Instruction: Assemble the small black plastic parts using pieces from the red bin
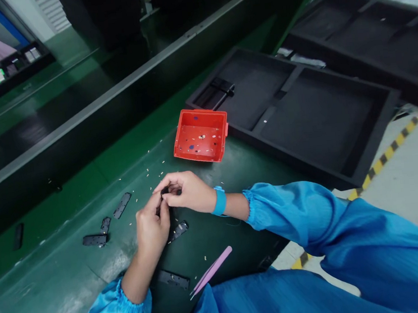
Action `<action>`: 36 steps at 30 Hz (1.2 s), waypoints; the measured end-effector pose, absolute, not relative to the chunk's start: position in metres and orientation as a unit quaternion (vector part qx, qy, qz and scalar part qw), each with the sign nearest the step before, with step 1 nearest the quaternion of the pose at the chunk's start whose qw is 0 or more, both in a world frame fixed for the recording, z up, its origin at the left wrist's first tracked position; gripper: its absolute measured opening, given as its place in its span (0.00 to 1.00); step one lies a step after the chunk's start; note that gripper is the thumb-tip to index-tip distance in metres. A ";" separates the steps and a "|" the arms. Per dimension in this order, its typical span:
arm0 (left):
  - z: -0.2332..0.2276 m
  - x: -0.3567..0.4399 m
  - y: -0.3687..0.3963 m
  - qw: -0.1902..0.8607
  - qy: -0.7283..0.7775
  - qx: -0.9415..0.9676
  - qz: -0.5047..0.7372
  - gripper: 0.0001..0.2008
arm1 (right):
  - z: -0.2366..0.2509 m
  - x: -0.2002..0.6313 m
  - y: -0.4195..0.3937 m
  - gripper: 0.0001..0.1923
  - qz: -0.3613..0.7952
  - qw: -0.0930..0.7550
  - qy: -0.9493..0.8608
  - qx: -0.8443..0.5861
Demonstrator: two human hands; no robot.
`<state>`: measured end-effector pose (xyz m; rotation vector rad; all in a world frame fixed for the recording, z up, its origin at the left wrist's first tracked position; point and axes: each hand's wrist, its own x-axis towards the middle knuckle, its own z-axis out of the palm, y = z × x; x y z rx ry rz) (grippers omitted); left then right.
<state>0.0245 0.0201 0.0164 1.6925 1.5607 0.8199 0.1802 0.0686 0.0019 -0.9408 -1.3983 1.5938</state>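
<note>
My left hand (153,223) and my right hand (188,192) meet over the green work surface, both closed on one small black plastic part (164,191). Fingers cover most of that part, so its shape is hard to make out. Just below my hands lies a black plastic piece with small metal spots (179,231). Farther left rest several similar black pieces, among them a long one (122,205) and a dark one (95,239). Close to my body are pink tweezers (213,270) and another black piece (173,279). A blue wrist strap (219,200) circles my right wrist.
A red bin (201,135) with tiny bits inside stands beyond my hands. Large black foam trays (324,114) lie to the right. Small pale bits are scattered on the green surface (68,276). A raised metal rail (123,86) crosses behind.
</note>
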 end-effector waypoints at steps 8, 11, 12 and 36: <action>0.012 0.026 0.028 0.610 0.517 0.405 0.445 0.18 | 0.013 0.191 0.059 0.15 0.425 0.435 -0.698 -0.379; 0.012 0.025 0.029 0.587 0.536 0.372 0.480 0.15 | 0.013 0.193 0.055 0.12 0.267 0.447 -0.774 -0.361; 0.013 0.024 0.029 0.574 0.546 0.367 0.488 0.15 | 0.013 0.193 0.054 0.11 0.229 0.435 -0.798 -0.348; 0.060 -0.069 0.038 0.178 0.654 0.727 0.110 0.14 | 0.015 0.193 0.028 0.16 0.247 0.099 -0.951 -0.156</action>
